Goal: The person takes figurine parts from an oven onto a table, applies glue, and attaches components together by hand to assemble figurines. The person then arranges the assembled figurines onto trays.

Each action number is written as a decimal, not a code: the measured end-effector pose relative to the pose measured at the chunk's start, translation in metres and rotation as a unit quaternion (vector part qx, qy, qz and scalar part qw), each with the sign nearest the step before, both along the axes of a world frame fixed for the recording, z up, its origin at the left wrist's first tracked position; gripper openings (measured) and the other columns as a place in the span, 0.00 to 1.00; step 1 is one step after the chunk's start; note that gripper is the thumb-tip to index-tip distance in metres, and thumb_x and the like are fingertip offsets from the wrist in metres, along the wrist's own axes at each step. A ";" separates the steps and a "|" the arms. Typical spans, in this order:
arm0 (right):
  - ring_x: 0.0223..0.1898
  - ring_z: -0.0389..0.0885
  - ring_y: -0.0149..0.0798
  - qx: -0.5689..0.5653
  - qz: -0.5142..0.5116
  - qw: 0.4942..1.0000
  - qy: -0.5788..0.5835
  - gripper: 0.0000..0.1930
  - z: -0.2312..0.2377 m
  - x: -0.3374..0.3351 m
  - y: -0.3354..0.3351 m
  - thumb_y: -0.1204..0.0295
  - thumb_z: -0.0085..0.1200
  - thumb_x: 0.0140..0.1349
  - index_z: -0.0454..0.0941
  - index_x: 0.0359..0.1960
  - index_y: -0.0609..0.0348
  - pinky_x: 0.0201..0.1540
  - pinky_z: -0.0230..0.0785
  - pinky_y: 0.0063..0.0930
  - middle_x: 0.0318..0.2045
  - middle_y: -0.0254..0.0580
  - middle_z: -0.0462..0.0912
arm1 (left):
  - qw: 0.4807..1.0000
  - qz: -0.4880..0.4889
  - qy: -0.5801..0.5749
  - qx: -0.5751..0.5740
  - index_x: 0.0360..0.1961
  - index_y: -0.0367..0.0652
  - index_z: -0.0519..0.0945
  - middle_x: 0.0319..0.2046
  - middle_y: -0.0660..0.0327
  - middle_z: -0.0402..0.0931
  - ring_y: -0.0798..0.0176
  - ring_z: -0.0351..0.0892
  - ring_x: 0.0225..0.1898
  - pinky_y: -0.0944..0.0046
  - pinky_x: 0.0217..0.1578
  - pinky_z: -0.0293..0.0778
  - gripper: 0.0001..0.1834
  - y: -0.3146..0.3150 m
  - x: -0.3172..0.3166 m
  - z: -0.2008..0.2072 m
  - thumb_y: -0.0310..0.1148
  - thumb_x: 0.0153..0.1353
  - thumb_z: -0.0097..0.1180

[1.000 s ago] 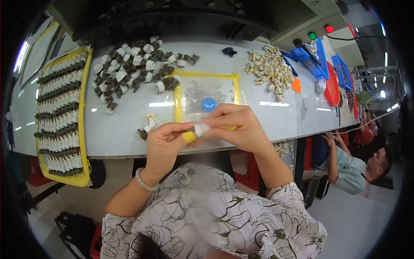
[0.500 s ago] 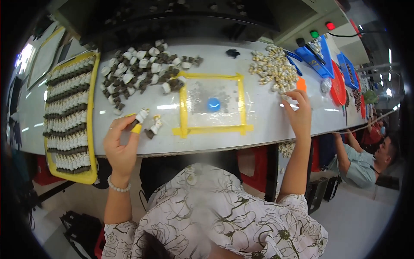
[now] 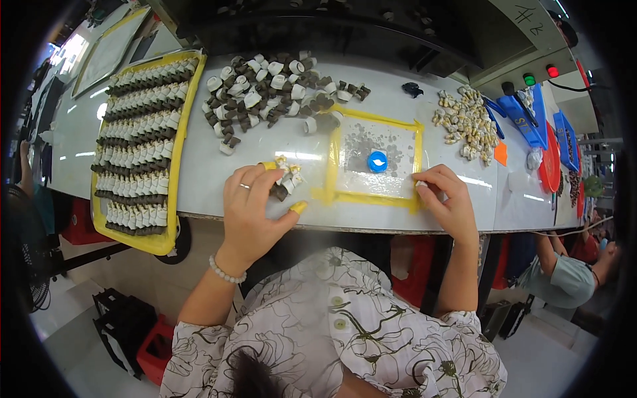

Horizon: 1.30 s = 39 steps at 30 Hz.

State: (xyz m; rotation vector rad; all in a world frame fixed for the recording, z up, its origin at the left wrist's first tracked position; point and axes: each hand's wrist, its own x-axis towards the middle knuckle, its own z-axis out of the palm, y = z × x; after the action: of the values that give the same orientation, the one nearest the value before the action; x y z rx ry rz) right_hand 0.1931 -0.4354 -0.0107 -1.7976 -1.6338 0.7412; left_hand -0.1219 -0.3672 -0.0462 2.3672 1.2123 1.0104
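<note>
My left hand (image 3: 253,209), with yellow covers on the thumb and a fingertip, is open, its thumb well apart from the fingers. Right beside its fingertips, small white-and-dark figure pieces with gold tops (image 3: 288,180) lie close together on the table. At the right edge of a yellow-taped square (image 3: 345,197), my right hand (image 3: 446,200) pinches a small white piece (image 3: 421,184), mostly hidden by the fingers. Inside the square sits a round blue cap-like thing (image 3: 377,162), among greyish spots.
A yellow tray (image 3: 174,229) at left carries rows of finished-looking figures. Loose white-and-dark pieces (image 3: 252,99) lie behind my left hand. Small white-and-gold pieces (image 3: 466,123) are heaped at back right, near blue bins (image 3: 524,119) and a red tray (image 3: 550,166). Another person (image 3: 557,272) sits at far right.
My left hand has moved right and let go of a figure piece, now beside the other one. My right hand has come from the white-and-gold heap to the taped square. The view has shifted.
</note>
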 end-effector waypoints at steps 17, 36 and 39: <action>0.31 0.78 0.35 0.049 -0.029 0.994 -0.096 0.10 -0.006 -0.004 0.004 0.80 0.61 0.51 0.79 0.36 0.65 0.35 0.72 0.24 0.31 0.39 0.78 | 0.987 0.160 0.021 0.003 0.42 0.37 0.76 0.41 0.48 0.72 0.47 0.73 0.43 0.57 0.44 0.71 0.20 0.039 -0.029 0.003 0.25 0.45 0.63; 0.29 0.77 0.34 0.073 0.129 0.985 -0.091 0.10 0.005 -0.031 0.050 0.74 0.63 0.51 0.82 0.36 0.60 0.32 0.71 0.25 0.31 0.38 0.78 | 0.993 0.008 0.083 -0.081 0.46 0.37 0.75 0.42 0.51 0.69 0.50 0.72 0.40 0.58 0.43 0.70 0.20 0.046 -0.041 0.014 0.19 0.48 0.57; 0.29 0.77 0.37 0.072 0.138 0.981 -0.119 0.11 0.007 -0.033 0.052 0.74 0.63 0.50 0.82 0.36 0.61 0.31 0.72 0.26 0.31 0.39 0.78 | 0.986 0.043 0.079 -0.141 0.43 0.36 0.75 0.42 0.51 0.69 0.51 0.71 0.40 0.58 0.42 0.70 0.18 0.048 -0.039 0.016 0.20 0.48 0.58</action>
State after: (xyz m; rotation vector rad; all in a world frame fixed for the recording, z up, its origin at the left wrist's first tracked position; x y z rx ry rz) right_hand 0.1605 -0.3832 -0.0038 -1.6243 -2.0683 0.5220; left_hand -0.1611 -0.3197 -0.0298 2.2219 1.4216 0.6334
